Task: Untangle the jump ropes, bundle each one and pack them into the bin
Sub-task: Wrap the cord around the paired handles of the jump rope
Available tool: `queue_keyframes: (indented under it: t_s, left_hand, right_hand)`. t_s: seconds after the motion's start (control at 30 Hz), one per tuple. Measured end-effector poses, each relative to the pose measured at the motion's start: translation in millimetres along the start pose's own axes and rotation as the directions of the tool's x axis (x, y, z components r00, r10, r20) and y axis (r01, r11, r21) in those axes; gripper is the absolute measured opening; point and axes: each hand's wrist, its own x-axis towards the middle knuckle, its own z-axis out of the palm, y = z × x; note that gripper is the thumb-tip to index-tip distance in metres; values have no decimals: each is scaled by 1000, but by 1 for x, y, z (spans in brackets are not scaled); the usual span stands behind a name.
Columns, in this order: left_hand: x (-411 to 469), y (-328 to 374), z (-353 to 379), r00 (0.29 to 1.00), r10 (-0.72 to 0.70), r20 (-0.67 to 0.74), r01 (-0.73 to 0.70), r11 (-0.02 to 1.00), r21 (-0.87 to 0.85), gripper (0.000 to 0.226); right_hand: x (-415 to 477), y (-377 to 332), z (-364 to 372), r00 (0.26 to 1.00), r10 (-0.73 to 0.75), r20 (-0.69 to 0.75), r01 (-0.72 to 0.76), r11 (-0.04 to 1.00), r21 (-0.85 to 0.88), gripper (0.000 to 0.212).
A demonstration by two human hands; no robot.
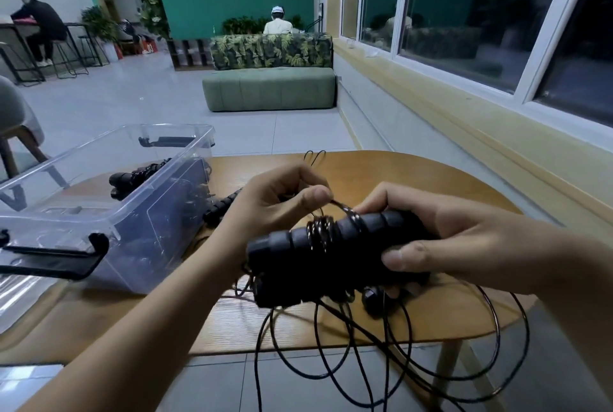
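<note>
My right hand [441, 239] grips the black ribbed handles [298, 245] of a jump rope, held together above the wooden table [414, 176]. Several turns of thin black cord [320, 229] wrap around the handles. My left hand [275, 202] pinches that cord just above the wraps. The remaining cord hangs in loose loops [414, 362] below my hands, past the table's front edge. A clear plastic bin [109, 212] stands on the table to the left, with black rope handles [132, 179] inside. Another black handle [222, 206] lies on the table beside the bin.
The bin has black latch handles [53, 259] at its near and far ends. A chair [16, 133] stands at the far left. A green sofa [268, 89] is beyond the table, windows run along the right wall, and people sit in the background.
</note>
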Motion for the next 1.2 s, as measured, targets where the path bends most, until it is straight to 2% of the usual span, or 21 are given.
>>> queue_keyframes:
  t_s: [0.1,0.17,0.2,0.3,0.4,0.47,0.6,0.7,0.83,1.0,1.13,1.2]
  left_hand:
    - [-4,-14,20,991,-105,-88,105,994,-3,21]
    - [-8,-18,30,972,-208,-114,220,970,106,27]
    - [-10,-18,34,971,-228,-72,237,954,185,31]
    - [-14,-4,48,981,-183,63,151,928,342,31]
    - [-17,15,64,974,-199,106,133,887,442,26]
    - [-21,19,69,960,-233,158,117,841,529,23]
    - [-25,20,66,952,-205,227,-14,713,701,29]
    - [-23,24,58,953,-169,252,-78,665,742,26]
    - [-17,26,38,973,-70,220,-106,712,694,23]
    - [-11,22,11,995,56,84,-97,771,630,17]
    - [-3,13,-8,994,106,-20,-78,835,545,16]
    - [-1,10,-15,994,80,-74,-37,887,460,21]
  right_hand:
    - [2,-1,0,986,-139,-90,147,985,86,36]
    - [4,-3,0,956,-215,-201,241,963,120,38]
    - [5,-4,0,929,-249,-275,291,949,124,39]
    - [8,-5,-4,796,-298,-527,373,927,39,40]
    - [13,3,-11,695,-348,-629,299,936,-187,40]
    - [15,12,-17,681,-342,-648,193,937,-291,36]
    - [19,29,-28,660,-301,-688,4,917,-398,32]
    - [20,38,-34,685,-242,-687,-98,904,-416,31]
    - [21,39,-32,767,-145,-625,-178,888,-424,29]
    - [27,41,-27,877,-47,-477,-140,926,-350,28]
    - [30,38,-17,924,-29,-382,-104,941,-323,29]
    - [30,34,-12,941,-19,-339,-93,946,-310,29]
